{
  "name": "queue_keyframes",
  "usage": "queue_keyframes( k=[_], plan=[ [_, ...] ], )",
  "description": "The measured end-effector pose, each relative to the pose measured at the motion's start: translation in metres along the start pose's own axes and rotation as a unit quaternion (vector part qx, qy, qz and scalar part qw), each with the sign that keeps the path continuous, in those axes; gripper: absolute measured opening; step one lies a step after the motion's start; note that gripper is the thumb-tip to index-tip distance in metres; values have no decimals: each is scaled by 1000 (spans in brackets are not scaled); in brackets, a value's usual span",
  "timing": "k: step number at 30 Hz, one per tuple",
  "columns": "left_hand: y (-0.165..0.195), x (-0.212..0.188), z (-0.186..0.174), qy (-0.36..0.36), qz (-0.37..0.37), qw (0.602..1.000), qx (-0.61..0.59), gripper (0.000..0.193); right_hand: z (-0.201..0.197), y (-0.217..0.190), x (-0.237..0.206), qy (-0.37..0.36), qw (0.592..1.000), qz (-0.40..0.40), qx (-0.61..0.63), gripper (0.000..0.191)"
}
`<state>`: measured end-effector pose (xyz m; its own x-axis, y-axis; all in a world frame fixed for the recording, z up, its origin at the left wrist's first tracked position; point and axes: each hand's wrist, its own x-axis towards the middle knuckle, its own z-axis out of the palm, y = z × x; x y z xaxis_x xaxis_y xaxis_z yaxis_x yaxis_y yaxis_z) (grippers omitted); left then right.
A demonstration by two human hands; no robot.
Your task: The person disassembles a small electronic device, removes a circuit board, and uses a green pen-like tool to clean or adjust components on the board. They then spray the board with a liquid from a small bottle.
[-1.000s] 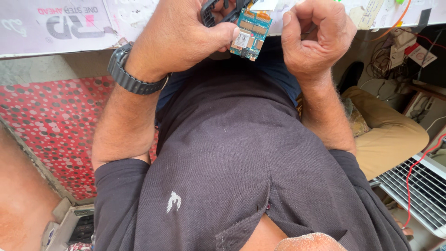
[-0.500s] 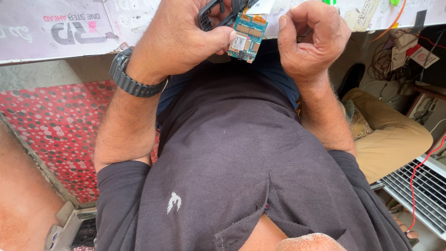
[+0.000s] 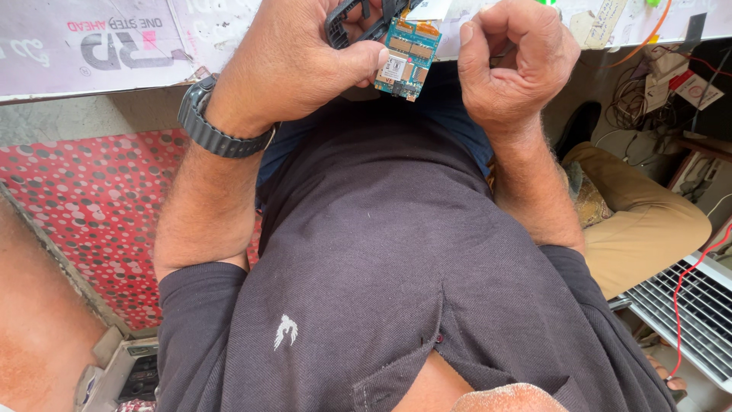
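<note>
Head camera looks straight down the person's chest, which is covered by a dark grey shirt (image 3: 396, 267) with a small white emblem low on the left. Far up in the scene, near the top edge, the left hand (image 3: 297, 57) grips a small teal circuit board (image 3: 406, 57) between thumb and fingers; the thumb tip presses on the board's left edge. The same hand also holds a black plastic frame (image 3: 354, 19), which sits just above and to the left of the board and is partly cut off by the picture's edge. A dark wristwatch (image 3: 217, 126) circles the left wrist.

Just to the right of the board, the right hand (image 3: 511, 65) is curled into a loose fist, fingers folded toward the palm. Whether it pinches anything small inside the curl cannot be told. It sits close beside the board without clearly touching it.

Behind the hands runs a white printed board (image 3: 99, 46) along the far edge. A red mat with pale dots (image 3: 91, 206) lies on the left. On the right sit a tan cushion (image 3: 648, 221), a tangle of wires (image 3: 633, 99) and a light grille with a red wire (image 3: 694, 275) across it.
</note>
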<state>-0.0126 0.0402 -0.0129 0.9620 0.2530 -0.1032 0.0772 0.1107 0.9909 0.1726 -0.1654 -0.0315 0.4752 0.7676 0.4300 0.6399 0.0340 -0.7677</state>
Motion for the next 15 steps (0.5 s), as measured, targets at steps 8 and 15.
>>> queue_keyframes(
  k=[8, 15],
  plan=[
    [0, 0, 0, 0, 10, 1000, 10, 16, 0, 3, 1, -1, 1000, -19, -2, 19],
    [0, -1, -1, 5, 12, 1000, 21, 16, 0, 4, 1, -1, 1000, -20, 1, 18]
  ],
)
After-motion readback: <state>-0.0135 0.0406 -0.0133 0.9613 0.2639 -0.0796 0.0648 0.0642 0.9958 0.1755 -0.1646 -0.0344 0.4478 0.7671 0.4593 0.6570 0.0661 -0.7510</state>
